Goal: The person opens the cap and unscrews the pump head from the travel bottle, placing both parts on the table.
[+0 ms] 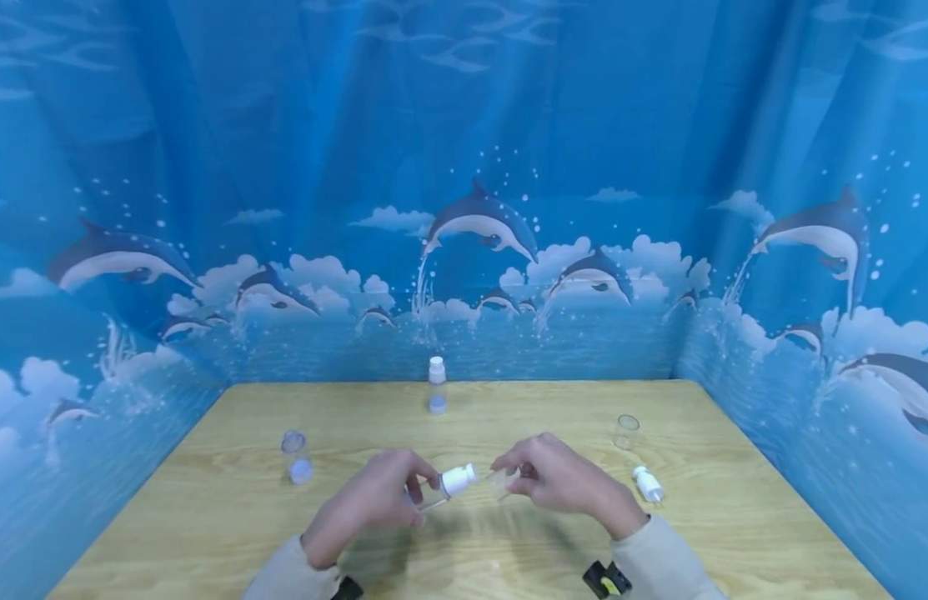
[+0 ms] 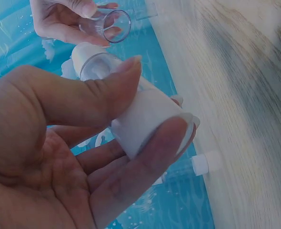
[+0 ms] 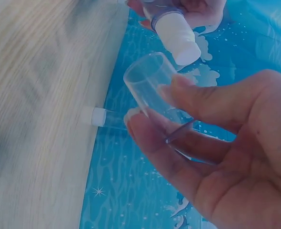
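My left hand (image 1: 377,492) grips a small clear bottle with a white pump top (image 1: 458,479), tilted so the top points right. In the left wrist view, thumb and fingers wrap the bottle's white lower part (image 2: 147,121). Opposite it, my right hand (image 1: 557,479) pinches a clear cylindrical cap (image 3: 150,83) between thumb and fingers. The cap's open rim faces the pump top, with a small gap between them. Both hands are raised over the table's near middle.
An upright bottle with a white top (image 1: 437,385) stands at the back of the wooden table (image 1: 343,408). At left is a clear bottle body (image 1: 300,471) without a top. On the right are another clear cap (image 1: 626,433) and a white pump head (image 1: 648,485) lying down. Dolphin-print curtains surround the table.
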Action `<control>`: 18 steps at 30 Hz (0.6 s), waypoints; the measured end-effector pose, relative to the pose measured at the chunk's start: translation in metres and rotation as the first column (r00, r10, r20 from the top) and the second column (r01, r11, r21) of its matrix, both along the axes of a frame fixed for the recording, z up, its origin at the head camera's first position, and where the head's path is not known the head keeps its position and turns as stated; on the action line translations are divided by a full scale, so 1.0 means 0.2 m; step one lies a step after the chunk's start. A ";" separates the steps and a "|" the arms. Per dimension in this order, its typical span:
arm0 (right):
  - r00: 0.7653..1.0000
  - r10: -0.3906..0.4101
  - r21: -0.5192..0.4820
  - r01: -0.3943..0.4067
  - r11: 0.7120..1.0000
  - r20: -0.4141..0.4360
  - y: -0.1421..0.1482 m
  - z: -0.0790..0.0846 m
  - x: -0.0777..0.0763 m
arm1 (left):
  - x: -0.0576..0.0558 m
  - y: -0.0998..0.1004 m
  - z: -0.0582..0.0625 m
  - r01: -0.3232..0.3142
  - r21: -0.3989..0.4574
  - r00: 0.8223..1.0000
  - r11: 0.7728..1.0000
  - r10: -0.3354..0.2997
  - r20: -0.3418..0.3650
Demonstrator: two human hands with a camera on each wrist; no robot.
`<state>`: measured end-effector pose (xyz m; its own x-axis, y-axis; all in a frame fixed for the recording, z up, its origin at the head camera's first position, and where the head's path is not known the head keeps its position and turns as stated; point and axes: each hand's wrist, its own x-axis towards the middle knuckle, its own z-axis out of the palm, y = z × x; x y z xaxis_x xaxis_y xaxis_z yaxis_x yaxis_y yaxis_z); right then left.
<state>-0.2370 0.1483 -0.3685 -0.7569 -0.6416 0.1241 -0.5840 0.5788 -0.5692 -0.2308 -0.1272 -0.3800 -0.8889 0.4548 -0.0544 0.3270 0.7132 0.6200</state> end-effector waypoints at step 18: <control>0.999 -0.040 0.139 0.043 0.989 -0.029 0.05 0.05 -0.10 | 0.00 -0.01 0.02 0.000 0.007 1.000 1.000 0.000 0.012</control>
<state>-0.2576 0.1591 -0.3581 -0.7809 -0.6222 0.0557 -0.5715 0.6756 -0.4658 -0.2315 -0.1288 -0.3769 -0.8884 0.4549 -0.0618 0.3191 0.7088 0.6291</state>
